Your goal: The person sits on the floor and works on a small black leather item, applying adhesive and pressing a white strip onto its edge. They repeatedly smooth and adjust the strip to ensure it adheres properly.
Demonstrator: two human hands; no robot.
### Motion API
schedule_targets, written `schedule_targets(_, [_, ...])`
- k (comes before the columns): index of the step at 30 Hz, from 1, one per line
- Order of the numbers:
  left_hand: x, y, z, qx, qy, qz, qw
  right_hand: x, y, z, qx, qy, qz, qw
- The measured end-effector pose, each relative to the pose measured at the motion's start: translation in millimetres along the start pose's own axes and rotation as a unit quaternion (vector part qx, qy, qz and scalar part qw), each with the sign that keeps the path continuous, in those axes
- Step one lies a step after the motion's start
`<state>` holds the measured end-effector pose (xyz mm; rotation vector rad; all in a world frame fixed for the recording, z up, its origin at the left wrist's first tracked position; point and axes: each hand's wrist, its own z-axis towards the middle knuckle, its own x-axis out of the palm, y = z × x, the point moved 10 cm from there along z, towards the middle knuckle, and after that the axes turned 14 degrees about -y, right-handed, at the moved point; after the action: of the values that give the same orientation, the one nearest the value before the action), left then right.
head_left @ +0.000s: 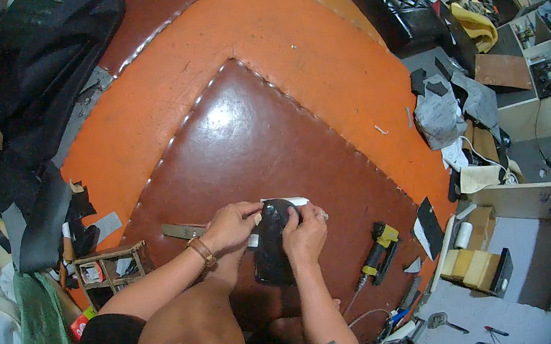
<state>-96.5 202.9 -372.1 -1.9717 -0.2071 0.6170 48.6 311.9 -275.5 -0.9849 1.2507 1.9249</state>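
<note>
A small black glossy piece [271, 249], like a vinyl-covered pad, lies in front of my legs with a strip of white material [295, 200] along its far edge. My right hand [305, 235] grips its far right corner, thumb on top and fingers curled round the edge. At the far left corner, my left hand [232, 224] has its fingers closed in a pinch at the edge; whatever is between the fingertips is too small to make out. Just left of that hand lies a flat metal tool [182, 230]. A yellow-and-black staple gun [380, 250] rests to the right, its hose trailing towards me.
Brown sheet [241, 141] covers the orange floor [327, 90]. A wooden compartment box [113, 266] stands at left, near green sacking [39, 328] and black cloth [48, 79]. Grey scraps [437, 112] and a quilted black cushion [385, 0] lie right. Open shelving [535, 201] stands at far right.
</note>
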Motion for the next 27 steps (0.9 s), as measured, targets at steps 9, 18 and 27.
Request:
schedule_targets(9, [-8,-21,3,0.029,-0.048,0.029,0.998,15,-54,22,0.129,0.065,0.125,0.982])
schedule_targets(18, [27,-83,37,0.29,0.097,0.137,0.942,6,-38,16,0.1,-0.001,0.15,0.984])
schedule_targets(27, [36,-93,14,0.395,0.024,0.195,0.897,59,-99,-9,0.404,0.104,0.37,0.83])
